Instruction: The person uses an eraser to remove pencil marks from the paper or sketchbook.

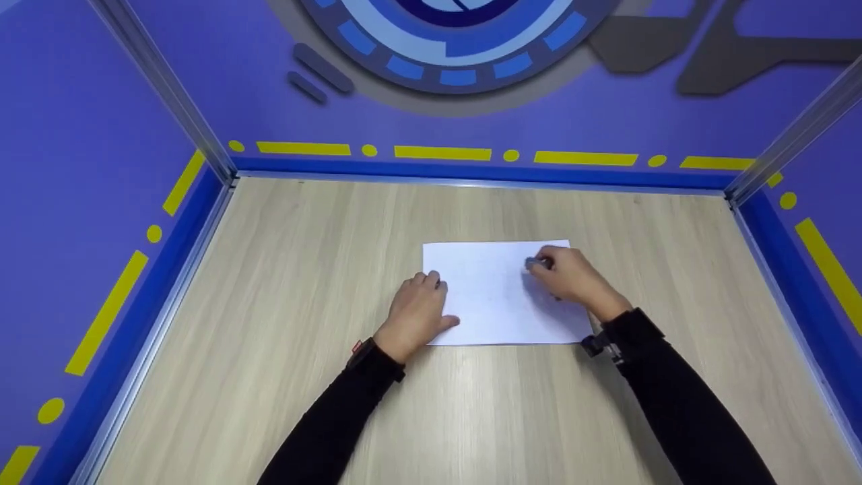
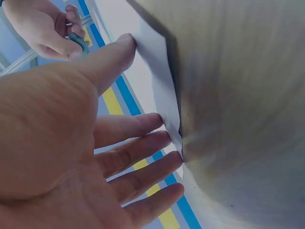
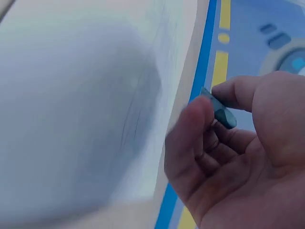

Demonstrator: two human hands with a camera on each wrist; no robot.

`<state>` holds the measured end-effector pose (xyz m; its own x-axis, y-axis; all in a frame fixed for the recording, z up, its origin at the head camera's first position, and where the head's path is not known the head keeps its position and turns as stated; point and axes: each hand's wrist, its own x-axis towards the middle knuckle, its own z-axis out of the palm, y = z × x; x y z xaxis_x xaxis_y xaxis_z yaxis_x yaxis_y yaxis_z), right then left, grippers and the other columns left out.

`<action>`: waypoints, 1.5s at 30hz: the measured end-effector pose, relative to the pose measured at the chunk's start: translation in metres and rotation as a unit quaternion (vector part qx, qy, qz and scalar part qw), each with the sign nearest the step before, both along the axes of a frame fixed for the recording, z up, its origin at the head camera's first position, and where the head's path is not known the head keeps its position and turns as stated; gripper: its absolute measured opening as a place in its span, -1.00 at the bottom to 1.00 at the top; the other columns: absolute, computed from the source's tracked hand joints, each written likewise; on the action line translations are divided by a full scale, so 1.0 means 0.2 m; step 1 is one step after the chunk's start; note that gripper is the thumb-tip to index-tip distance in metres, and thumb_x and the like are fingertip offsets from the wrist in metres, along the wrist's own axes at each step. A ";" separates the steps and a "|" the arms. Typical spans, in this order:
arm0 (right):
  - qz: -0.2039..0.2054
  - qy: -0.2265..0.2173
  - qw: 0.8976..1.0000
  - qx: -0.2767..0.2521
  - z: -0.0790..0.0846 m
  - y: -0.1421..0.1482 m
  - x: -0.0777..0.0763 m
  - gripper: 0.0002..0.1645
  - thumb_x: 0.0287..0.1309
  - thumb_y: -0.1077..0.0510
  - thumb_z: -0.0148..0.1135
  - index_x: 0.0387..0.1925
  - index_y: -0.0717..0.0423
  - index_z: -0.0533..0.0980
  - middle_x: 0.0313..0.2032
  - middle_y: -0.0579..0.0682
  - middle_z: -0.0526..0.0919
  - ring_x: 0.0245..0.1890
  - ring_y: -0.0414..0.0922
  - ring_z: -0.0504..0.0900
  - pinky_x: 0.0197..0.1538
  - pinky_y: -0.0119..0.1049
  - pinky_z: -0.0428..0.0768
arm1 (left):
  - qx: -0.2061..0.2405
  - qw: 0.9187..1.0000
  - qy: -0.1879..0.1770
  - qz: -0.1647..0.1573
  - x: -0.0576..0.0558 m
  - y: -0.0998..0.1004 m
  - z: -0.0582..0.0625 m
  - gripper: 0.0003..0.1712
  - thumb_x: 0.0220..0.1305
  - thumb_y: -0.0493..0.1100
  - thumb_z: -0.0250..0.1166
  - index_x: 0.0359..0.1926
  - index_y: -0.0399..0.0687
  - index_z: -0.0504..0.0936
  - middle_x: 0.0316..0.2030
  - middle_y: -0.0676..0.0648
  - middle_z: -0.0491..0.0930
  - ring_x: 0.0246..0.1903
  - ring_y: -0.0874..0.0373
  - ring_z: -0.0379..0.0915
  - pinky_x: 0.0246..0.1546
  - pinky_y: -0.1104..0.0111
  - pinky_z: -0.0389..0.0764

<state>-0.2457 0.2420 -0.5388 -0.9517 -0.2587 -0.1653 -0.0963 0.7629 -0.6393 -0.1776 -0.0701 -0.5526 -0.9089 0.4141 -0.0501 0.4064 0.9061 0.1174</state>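
A white sheet of paper (image 1: 491,296) lies on the wooden table, with faint grey strokes on it in the right wrist view. My left hand (image 1: 415,313) rests along the sheet's left edge, thumb on the paper and fingers fairly straight; the left wrist view shows that edge slightly raised beside the fingertips (image 2: 174,160). Over the upper right part of the sheet, my right hand (image 1: 572,275) pinches a small grey-green eraser (image 3: 224,114) between thumb and curled fingers. The eraser (image 1: 535,263) appears to be held just above the paper; contact cannot be told.
Pale wooden table (image 1: 303,269) surrounds the sheet. A blue wall (image 1: 458,128) with yellow markings closes off the back, and similar panels stand left and right along metal rails (image 1: 168,303). Black bands with devices sit on both wrists.
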 end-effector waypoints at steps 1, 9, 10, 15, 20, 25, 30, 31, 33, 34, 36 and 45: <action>0.009 -0.004 1.000 -0.002 0.00 -0.04 0.00 -0.64 0.59 -0.03 0.22 -0.04 0.21 0.68 -0.31 0.11 0.71 -0.52 -0.10 0.65 -0.39 -0.23 0.64 | 0.008 1.000 -0.007 0.001 0.00 0.00 0.00 -0.13 0.43 0.31 0.47 0.36 -0.35 0.65 0.28 -0.26 0.64 0.28 -0.15 0.59 0.36 0.05 0.64; 0.056 0.030 0.998 0.026 -0.03 -0.41 -0.06 -0.65 0.52 0.01 0.29 -0.38 0.14 0.65 -0.51 0.01 0.65 -0.59 -0.12 0.60 -0.42 -0.24 0.59 | 0.041 0.998 -0.039 0.005 0.00 -0.03 -0.03 -0.05 0.43 0.28 0.48 0.50 -0.35 0.50 0.57 -0.38 0.44 0.56 -0.26 0.40 0.56 -0.05 0.50; 0.061 0.036 0.997 0.030 -0.03 -0.45 -0.07 -0.65 0.51 0.03 0.30 -0.40 0.15 0.65 -0.51 0.00 0.65 -0.57 -0.11 0.60 -0.39 -0.23 0.58 | 0.041 0.998 -0.037 0.004 -0.01 -0.03 -0.03 -0.05 0.42 0.29 0.48 0.50 -0.34 0.50 0.57 -0.38 0.45 0.56 -0.26 0.39 0.56 -0.06 0.50; 0.068 0.053 0.995 0.045 -0.05 -0.63 -0.14 -0.67 0.46 0.06 0.28 -0.38 0.20 0.69 -0.46 0.05 0.70 -0.42 -0.01 0.62 -0.23 -0.11 0.64 | 0.039 0.999 -0.032 0.005 -0.01 -0.03 -0.03 -0.06 0.41 0.33 0.47 0.49 -0.26 0.51 0.56 -0.33 0.46 0.56 -0.22 0.40 0.58 -0.06 0.46; 0.071 0.046 0.995 0.057 -0.21 -0.69 -0.26 -0.64 0.46 0.02 0.23 -0.39 0.18 0.69 -0.40 0.07 0.72 -0.33 0.02 0.62 -0.15 -0.05 0.67 | 0.040 0.999 -0.027 0.002 -0.02 -0.03 -0.03 -0.06 0.40 0.34 0.47 0.48 -0.25 0.52 0.54 -0.31 0.48 0.53 -0.21 0.41 0.58 -0.05 0.45; 0.085 0.045 0.989 0.112 -0.22 -0.75 -0.29 -0.70 0.37 0.07 0.22 -0.41 0.17 0.64 -0.33 0.15 0.73 -0.27 0.08 0.63 -0.10 0.01 0.68 | 0.043 0.999 -0.019 0.004 -0.02 -0.04 -0.03 -0.07 0.37 0.33 0.50 0.45 -0.24 0.54 0.50 -0.30 0.52 0.49 -0.20 0.44 0.54 -0.05 0.48; 0.091 -0.019 0.983 0.156 -0.04 -0.79 -0.22 -0.68 0.43 0.04 0.29 -0.44 0.11 0.56 -0.34 0.06 0.63 -0.28 0.01 0.58 -0.09 -0.07 0.64 | 0.045 0.999 -0.020 0.004 -0.02 -0.04 -0.04 -0.06 0.37 0.33 0.50 0.47 -0.24 0.52 0.49 -0.29 0.52 0.47 -0.20 0.44 0.53 -0.05 0.49; 0.094 -0.026 0.982 0.160 -0.04 -0.79 -0.21 -0.68 0.44 0.03 0.29 -0.44 0.10 0.56 -0.35 0.03 0.61 -0.31 -0.01 0.56 -0.11 -0.10 0.63 | 0.045 0.999 -0.023 0.004 -0.02 -0.04 -0.04 -0.05 0.38 0.33 0.50 0.48 -0.24 0.52 0.49 -0.29 0.52 0.48 -0.19 0.44 0.53 -0.05 0.48; 0.102 -0.027 0.981 0.165 -0.04 -0.78 -0.22 -0.67 0.45 0.01 0.28 -0.40 0.12 0.61 -0.36 0.02 0.62 -0.32 -0.03 0.57 -0.11 -0.10 0.65 | 0.044 0.999 -0.028 0.005 -0.01 -0.03 -0.05 -0.05 0.38 0.33 0.49 0.50 -0.24 0.50 0.51 -0.28 0.51 0.49 -0.19 0.43 0.55 -0.05 0.47; 0.106 -0.026 0.980 0.165 -0.04 -0.77 -0.22 -0.67 0.46 0.00 0.28 -0.38 0.14 0.64 -0.35 0.03 0.64 -0.32 -0.02 0.58 -0.10 -0.08 0.67 | 0.044 0.999 -0.029 0.004 -0.01 -0.03 -0.05 -0.04 0.39 0.33 0.49 0.50 -0.24 0.50 0.51 -0.28 0.50 0.49 -0.19 0.42 0.56 -0.05 0.46; 0.112 -0.021 0.980 0.164 -0.04 -0.78 -0.22 -0.67 0.48 0.02 0.27 -0.34 0.18 0.67 -0.33 0.06 0.67 -0.29 0.00 0.60 -0.06 -0.05 0.70 | 0.043 0.998 -0.034 0.006 -0.01 -0.03 -0.04 -0.04 0.40 0.33 0.48 0.52 -0.23 0.49 0.53 -0.28 0.48 0.51 -0.20 0.41 0.58 -0.06 0.45; 0.110 -0.006 0.982 0.156 -0.04 -0.80 -0.24 -0.67 0.52 0.06 0.23 -0.32 0.21 0.66 -0.21 0.18 0.74 -0.09 0.11 0.63 0.11 0.05 0.69 | 0.043 0.998 -0.034 0.010 -0.02 -0.04 -0.03 -0.02 0.38 0.35 0.48 0.52 -0.22 0.48 0.53 -0.29 0.48 0.50 -0.21 0.41 0.58 -0.07 0.45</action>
<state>-0.2929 0.0829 -0.5466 -0.8762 -0.3925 -0.2796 -0.2743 0.8833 -0.3803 -0.1816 -0.0783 -0.5591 -0.9124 0.4020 -0.0774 0.3773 0.8991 0.2220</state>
